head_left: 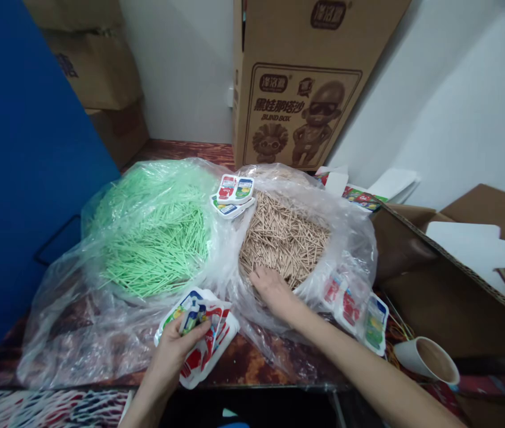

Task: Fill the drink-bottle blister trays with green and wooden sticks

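Note:
My left hand (176, 342) is closed round several flat white-edged packets (210, 348) with red, blue and green printing, fanned out near the table's front edge. My right hand (274, 288) reaches into the near side of an open clear plastic bag full of thin brown sticks (290, 238). Its fingers are curled down among the sticks, with their tips hidden. To the left, a second clear bag holds bright green sticks (158, 244). Two similar packets (234, 190) lie between the bags, and more packets (375, 324) rest at the right bag's near right side.
A tall printed cardboard box (301, 107) stands behind the bags. On the right are an open carton (431, 285) and a paper cup (431, 359) lying tilted. A blue panel (25, 178) rises on the left, with brown cartons (96, 71) behind it.

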A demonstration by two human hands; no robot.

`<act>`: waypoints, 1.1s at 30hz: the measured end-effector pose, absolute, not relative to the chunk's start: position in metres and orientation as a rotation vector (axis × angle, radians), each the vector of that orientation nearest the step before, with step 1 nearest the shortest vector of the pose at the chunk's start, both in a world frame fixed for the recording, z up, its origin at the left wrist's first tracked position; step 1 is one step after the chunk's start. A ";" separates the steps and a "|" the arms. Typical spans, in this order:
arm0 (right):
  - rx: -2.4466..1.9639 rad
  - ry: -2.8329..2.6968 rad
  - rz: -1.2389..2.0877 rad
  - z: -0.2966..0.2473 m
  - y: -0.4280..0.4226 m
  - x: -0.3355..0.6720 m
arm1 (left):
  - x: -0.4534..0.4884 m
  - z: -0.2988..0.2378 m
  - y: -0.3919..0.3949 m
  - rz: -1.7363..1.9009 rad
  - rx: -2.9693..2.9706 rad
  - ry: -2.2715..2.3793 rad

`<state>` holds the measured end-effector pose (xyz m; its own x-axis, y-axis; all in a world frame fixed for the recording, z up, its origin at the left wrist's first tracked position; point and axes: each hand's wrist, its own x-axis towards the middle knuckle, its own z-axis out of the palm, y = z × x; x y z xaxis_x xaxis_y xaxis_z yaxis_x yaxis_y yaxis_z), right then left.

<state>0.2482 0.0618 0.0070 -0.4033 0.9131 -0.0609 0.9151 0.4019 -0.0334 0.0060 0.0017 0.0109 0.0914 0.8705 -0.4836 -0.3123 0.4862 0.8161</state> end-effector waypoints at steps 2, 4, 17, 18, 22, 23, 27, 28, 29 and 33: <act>1.642 2.573 0.020 0.005 0.065 0.249 | 0.008 0.017 0.001 0.962 0.608 1.163; 1.611 2.565 0.082 0.002 0.067 0.252 | 0.012 0.022 0.003 0.966 0.629 1.150; 2.245 2.753 -0.775 0.020 0.081 0.279 | 0.025 0.025 0.004 0.970 0.833 1.132; 2.462 2.656 -1.085 0.023 0.084 0.281 | 0.025 0.023 0.004 0.960 0.854 1.134; 2.523 1.758 -2.781 0.032 0.082 0.280 | 0.028 0.019 0.005 0.912 0.941 1.143; 2.319 1.504 -3.112 0.034 0.078 0.277 | 0.030 0.019 0.006 0.908 0.961 1.145; 1.763 0.965 -3.595 0.043 0.061 0.257 | 0.038 0.023 0.006 0.865 1.053 1.125; 1.687 0.929 -3.637 0.046 0.058 0.251 | 0.039 0.024 0.006 0.849 1.074 1.119; 1.614 0.909 -3.684 0.048 0.055 0.247 | 0.040 0.024 0.006 0.837 1.093 1.113; 1.401 0.925 -3.887 0.057 0.051 0.234 | 0.044 0.024 0.006 0.823 1.154 1.094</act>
